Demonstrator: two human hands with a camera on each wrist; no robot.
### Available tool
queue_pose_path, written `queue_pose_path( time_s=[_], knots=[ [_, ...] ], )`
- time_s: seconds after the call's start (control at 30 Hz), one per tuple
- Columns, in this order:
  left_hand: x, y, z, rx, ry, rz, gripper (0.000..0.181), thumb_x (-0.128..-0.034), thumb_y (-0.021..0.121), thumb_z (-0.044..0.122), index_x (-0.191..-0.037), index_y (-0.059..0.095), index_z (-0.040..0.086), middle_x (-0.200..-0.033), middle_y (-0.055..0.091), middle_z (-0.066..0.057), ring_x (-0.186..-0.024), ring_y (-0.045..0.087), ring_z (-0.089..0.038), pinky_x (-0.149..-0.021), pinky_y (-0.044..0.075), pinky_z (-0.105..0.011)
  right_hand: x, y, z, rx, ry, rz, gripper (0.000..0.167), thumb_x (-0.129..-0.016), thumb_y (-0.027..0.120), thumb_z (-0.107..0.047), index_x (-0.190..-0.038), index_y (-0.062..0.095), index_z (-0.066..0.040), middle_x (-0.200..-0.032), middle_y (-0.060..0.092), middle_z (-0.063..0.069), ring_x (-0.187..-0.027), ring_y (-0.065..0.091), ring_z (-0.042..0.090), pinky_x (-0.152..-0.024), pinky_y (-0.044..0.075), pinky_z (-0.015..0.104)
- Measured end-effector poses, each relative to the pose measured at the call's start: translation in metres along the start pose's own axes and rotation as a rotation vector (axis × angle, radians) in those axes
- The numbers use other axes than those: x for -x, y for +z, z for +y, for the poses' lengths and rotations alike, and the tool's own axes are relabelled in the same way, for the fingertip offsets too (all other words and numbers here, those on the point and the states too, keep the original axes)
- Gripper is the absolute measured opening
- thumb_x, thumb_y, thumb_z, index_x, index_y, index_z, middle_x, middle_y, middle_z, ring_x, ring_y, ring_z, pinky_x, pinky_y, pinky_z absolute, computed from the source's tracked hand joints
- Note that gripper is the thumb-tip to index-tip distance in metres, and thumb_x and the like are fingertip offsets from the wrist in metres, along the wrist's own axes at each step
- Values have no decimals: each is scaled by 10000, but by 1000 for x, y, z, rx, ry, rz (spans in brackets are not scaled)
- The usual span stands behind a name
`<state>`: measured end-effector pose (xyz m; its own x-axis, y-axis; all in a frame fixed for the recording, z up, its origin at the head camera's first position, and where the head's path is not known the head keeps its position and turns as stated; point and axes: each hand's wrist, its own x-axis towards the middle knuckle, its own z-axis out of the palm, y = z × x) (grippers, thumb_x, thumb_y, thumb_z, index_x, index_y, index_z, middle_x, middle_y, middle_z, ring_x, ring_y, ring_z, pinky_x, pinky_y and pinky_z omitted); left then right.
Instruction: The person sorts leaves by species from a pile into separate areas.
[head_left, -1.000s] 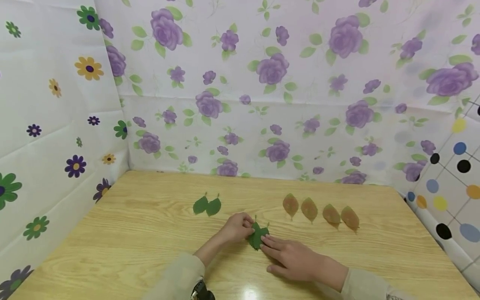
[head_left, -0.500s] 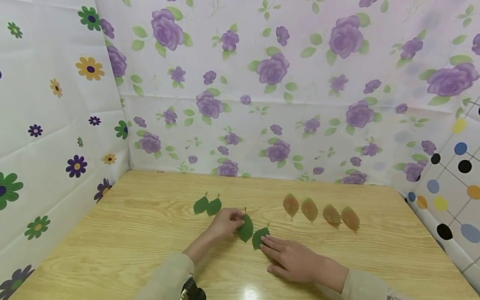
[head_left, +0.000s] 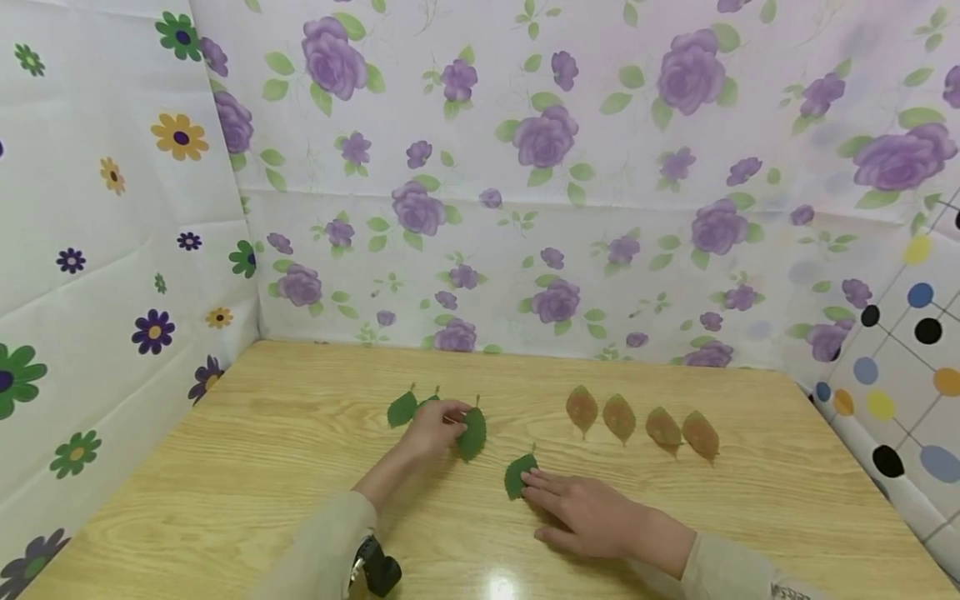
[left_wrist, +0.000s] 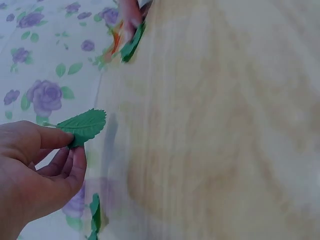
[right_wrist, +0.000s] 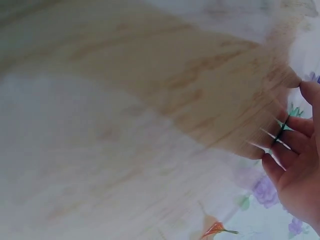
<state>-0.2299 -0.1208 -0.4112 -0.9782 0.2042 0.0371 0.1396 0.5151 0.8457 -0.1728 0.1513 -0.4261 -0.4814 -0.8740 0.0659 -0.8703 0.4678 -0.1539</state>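
A serrated green leaf (head_left: 472, 437) is pinched between the thumb and fingers of my left hand (head_left: 431, 430); the left wrist view shows this leaf (left_wrist: 86, 126) lifted off the table. To the right, my right hand (head_left: 588, 518) lies with extended fingers, its fingertips resting on another green leaf (head_left: 516, 477). In the right wrist view that leaf (right_wrist: 281, 129) appears only as a thin dark edge by the fingers. Beyond my left hand lies a green leaf (head_left: 401, 410), and the leaf beside it (head_left: 429, 401) is mostly hidden by the hand.
Several reddish-brown leaves (head_left: 618, 419) lie in a row on the right rear part of the wooden table (head_left: 225, 492). A purple-flowered cloth (head_left: 480, 250) hangs behind the table, with patterned cloths on both sides.
My left hand has drawn one green leaf away from the leaf under my right fingertips, moving it left and farther back. The right hand has stayed in place.
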Motion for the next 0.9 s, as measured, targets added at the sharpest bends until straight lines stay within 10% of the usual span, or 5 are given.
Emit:
queue_pose_path(
  time_s=[0.2, 0.53, 0.9],
  knots=[
    [-7, -13, -2, 45, -61, 50, 266, -922, 610, -9, -1182, 645, -47, -1014, 643, -114, -929, 608, -247, -758, 552, -324, -6, -1, -2, -142, 54, 87, 349, -1019, 510, -276, -1185, 660, -7, -1285, 592, 157, -1201, 549, 297, -948, 483, 406],
    [-20, -21, -14, 75, -89, 118, 197, -900, 628, -36, -1085, 670, -94, -1036, 679, -185, -877, 684, -268, -766, 566, -309, -31, 2, 2, -273, 144, 298, 119, -885, 700, -90, -796, 711, -11, -717, 686, 2, -600, 579, -51, -540, 454, 71],
    [-31, -20, -15, -51, -59, 161, 248, -857, 655, -68, -1097, 631, -127, -908, 651, -151, -791, 666, -260, -693, 572, -316, -41, 1, -2, -198, 207, 330, 137, -762, 792, -5, -746, 659, -30, -735, 589, -7, -663, 569, 42, -598, 461, 85]
  ],
)
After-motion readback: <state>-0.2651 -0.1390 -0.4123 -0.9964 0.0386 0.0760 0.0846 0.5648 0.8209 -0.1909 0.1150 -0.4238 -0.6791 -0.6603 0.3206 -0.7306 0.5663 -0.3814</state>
